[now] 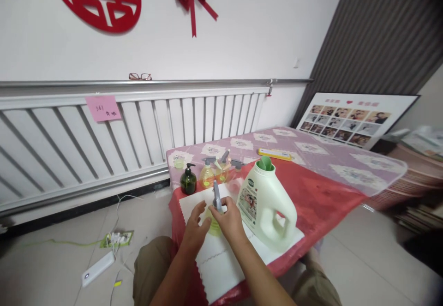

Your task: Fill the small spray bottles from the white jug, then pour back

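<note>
A small clear bottle of yellow liquid (214, 226) stands on white paper towel, partly hidden by my hands. On its top is a grey spray or pump head (217, 196). My right hand (231, 220) grips the base of that head between thumb and fingers. To the bottle's left is my left hand (194, 230), fingers curved and apart, close to the bottle with nothing in its grasp. A large pale green jug with a handle (268, 204) stands right of my hands, a green cap or cup (265, 163) set in its mouth.
Behind my hands stand a dark green pump bottle (188, 181) and yellow bottles (206, 176) with grey heads. A yellow-edged box (274, 154) lies farther back. White paper towel (221, 269) and red cloth (321, 195) cover the near table. A power strip and cables (117, 238) lie on the floor.
</note>
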The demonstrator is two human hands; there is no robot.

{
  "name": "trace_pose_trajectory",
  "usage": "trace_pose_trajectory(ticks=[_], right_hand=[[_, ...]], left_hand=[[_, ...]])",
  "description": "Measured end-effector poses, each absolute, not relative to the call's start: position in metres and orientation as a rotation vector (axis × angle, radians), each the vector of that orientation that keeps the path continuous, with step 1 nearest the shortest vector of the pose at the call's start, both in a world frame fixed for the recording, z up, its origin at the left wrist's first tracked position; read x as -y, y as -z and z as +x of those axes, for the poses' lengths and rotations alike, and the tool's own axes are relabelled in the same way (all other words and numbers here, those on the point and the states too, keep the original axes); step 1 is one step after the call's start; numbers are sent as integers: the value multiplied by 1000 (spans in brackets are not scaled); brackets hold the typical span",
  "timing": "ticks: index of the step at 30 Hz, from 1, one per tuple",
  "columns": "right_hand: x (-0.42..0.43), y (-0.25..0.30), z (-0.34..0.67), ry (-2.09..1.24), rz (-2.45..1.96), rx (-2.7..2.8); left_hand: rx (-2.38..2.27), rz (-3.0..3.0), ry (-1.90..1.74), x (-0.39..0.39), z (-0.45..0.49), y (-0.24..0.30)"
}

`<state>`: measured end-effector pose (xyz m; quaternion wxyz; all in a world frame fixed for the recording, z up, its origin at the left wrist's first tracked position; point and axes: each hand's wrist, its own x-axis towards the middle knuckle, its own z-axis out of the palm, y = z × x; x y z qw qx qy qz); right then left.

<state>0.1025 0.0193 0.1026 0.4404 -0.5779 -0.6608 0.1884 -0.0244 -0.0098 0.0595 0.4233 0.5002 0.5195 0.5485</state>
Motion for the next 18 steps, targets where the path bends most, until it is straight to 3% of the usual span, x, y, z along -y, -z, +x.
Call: trace_pose_trajectory(ticks=[6, 18], right_hand=[[-16, -96, 98, -505, -1435, 1524], [-8, -91, 102, -661, -1338, 1425]], left_hand=[[-1360, 1263, -1395, 5, -4, -93], [-1480, 1325, -1323, 0, 3, -112]])
